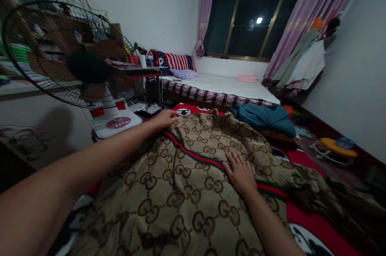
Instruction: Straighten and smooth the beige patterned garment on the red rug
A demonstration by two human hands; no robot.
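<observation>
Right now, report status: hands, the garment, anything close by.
Left hand at far edge of tan patterned garment, fingers curled on it. Right hand flat on striped band, open. Fan beside left arm, teal cloth beyond garment.

Left hand [164, 119] reaches far forward; right hand [241, 173] lies flat, fingers spread.

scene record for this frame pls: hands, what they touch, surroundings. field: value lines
left hand: fingers curled at the far left edge of the tan monogram garment, grip unclear
right hand: flat, palm down on the garment, by its red-green stripe
garment: spread over a red patterned blanket
left side: electric fan, white and red base
beyond: teal cloth; bed with striped pillow
background: dark window, purple curtains, clothes hanging on right wall
</observation>
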